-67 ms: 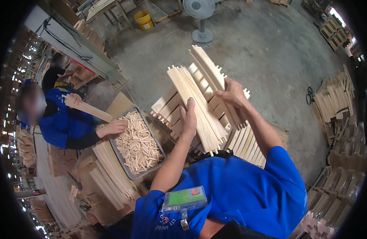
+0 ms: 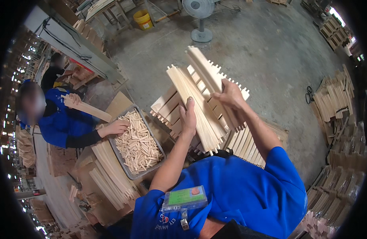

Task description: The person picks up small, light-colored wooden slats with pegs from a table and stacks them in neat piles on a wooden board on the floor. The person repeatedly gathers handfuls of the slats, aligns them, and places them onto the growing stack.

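Note:
My left hand (image 2: 187, 116) is closed on the left edge of a few pale wooden slats (image 2: 199, 113), with its thumb on top and its other fingers mostly hidden beneath. Short dowels stick out of the slats' ends. My right hand (image 2: 230, 95) grips a second small bunch of doweled slats (image 2: 205, 69), tilted and standing on edge to the right of the first. Below both hands, layers of similar slats form a crosswise stack (image 2: 166, 106), its dowel tips showing along the sides.
On my left, a grey tray (image 2: 129, 175) holds many loose dowels (image 2: 139, 143). A co-worker in blue (image 2: 67, 115) reaches into it, holding a slat (image 2: 87, 109). More slats (image 2: 111, 175) lie beside the tray. A fan (image 2: 201, 34) and yellow bucket (image 2: 143, 20) stand farther off.
My right hand and its slats have shifted slightly left, toward the slats in my left hand. My left hand has hardly moved.

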The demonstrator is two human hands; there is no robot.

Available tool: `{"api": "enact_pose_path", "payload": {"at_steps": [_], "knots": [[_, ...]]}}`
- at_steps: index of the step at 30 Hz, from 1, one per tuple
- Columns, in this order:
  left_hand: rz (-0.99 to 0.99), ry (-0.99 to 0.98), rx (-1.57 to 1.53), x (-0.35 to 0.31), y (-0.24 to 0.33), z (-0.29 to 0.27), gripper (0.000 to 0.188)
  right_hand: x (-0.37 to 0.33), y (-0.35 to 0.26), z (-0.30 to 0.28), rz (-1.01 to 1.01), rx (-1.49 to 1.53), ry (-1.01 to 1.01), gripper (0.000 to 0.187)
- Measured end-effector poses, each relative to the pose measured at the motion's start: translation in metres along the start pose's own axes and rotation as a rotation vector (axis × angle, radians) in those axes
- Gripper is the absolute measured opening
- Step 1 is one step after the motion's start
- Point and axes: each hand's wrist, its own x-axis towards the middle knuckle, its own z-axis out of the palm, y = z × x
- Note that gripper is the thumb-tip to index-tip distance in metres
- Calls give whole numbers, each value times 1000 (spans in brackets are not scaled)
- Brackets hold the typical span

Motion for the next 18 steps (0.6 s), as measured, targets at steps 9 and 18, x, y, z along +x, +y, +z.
{"api": "enact_pose_path", "payload": {"at_steps": [9, 18], "knots": [[104, -108, -75, -1, 10, 3, 79, -37, -31, 14, -135, 100, -147, 56], [153, -72, -81, -4, 12, 6, 79, -36, -26, 22, -109, 239, -143, 69]]}}
